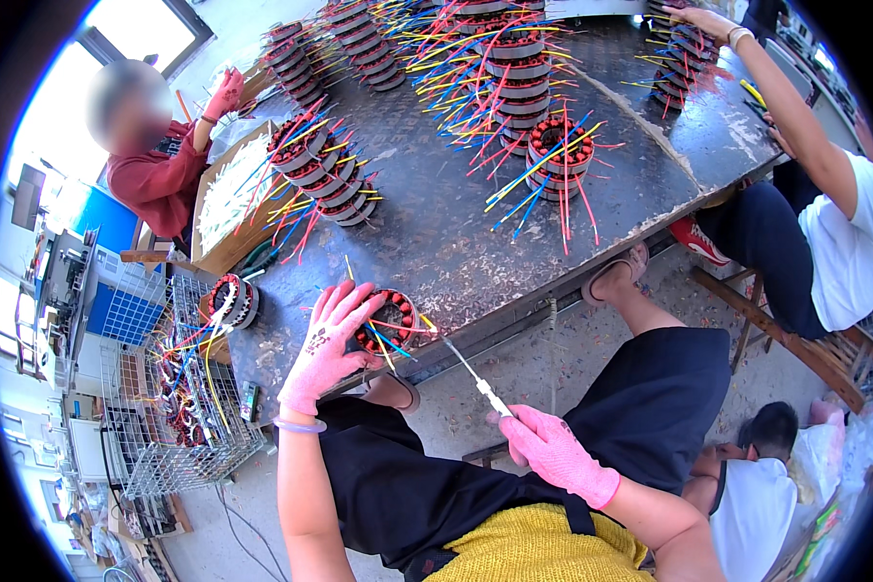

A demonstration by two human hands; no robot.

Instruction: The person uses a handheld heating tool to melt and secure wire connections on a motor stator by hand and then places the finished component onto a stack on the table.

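A motor stator [412, 308] with red-lined slots and yellow, blue and red wire leads lies at the table's near edge. My left hand [328, 339], in a pink glove, steadies it from the left, fingers along its far side and thumb on its near side. In my right hand [551, 446], also pink-gloved, is a thin metal-shafted tool [492, 396] with a white handle. Its tip points up and left, close to the lead ends at the stator's right side; whether it touches them I cannot tell. Another stator [233, 303], with white leads, sits at the table's left corner.
Stacked stators with coloured leads [325, 170] stand across the dark worn table [436, 209]; a shorter stack [560, 160] is nearer. A box of white pieces [228, 209] and a wire basket [179, 427] are at left. Co-workers sit left and right; another person is low at right.
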